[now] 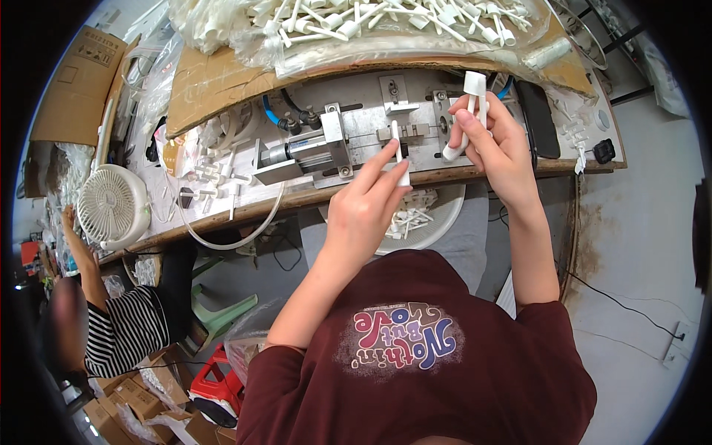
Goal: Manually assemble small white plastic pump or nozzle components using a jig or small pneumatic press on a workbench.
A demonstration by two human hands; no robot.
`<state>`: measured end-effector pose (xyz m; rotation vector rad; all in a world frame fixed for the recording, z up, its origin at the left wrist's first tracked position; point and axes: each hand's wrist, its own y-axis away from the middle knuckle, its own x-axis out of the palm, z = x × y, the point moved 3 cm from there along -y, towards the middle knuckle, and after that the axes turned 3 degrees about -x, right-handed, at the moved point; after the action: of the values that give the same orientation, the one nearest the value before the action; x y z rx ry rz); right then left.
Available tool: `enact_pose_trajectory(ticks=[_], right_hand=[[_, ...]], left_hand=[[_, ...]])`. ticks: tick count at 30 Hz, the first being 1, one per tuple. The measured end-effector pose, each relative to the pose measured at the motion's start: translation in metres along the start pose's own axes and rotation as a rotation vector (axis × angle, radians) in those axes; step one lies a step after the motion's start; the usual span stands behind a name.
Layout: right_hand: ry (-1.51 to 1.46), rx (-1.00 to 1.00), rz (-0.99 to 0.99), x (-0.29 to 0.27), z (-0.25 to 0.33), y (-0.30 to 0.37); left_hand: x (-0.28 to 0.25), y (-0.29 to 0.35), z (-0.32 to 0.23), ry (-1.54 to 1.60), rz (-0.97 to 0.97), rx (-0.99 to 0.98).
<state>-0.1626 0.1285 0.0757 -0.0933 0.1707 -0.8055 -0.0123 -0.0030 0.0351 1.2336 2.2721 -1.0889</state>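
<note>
My left hand pinches a slim white plastic stick part, held upright against a small metal clamp block on the bench fixture. Its lower end shows below my fingertips. Raised to the right of the fixture, my right hand is closed around white plastic stick parts with wide cup-shaped heads. One head points up and another end hangs below the fingers; how many pieces it holds I cannot tell. An air cylinder with blue and black hoses lies left of the clamp block.
White stick parts heap on cardboard above the fixture. A white basin with more parts sits below the bench edge. Further items are a black phone, a white fan and a person in a striped shirt at left.
</note>
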Motion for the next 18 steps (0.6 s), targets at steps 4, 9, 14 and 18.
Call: enact_pose_trajectory(ticks=[4,9,14,18], right_hand=[[-0.221,0.109,0.001,0.006,-0.007,0.010],[-0.356,0.175,-0.016,0.011,-0.017,0.022],[-0.549,0.200,-0.004,0.010,-0.027,0.022],[-0.665,0.220,0.023,0.017,-0.029,0.023]], left_hand=[[0.018,0.003,0.014,-0.305,0.000,0.125],[0.020,-0.009,0.019,-0.346,0.002,0.113],[0.021,-0.008,0.019,-0.339,0.000,0.093],[0.018,-0.007,0.021,-0.325,0.054,0.063]])
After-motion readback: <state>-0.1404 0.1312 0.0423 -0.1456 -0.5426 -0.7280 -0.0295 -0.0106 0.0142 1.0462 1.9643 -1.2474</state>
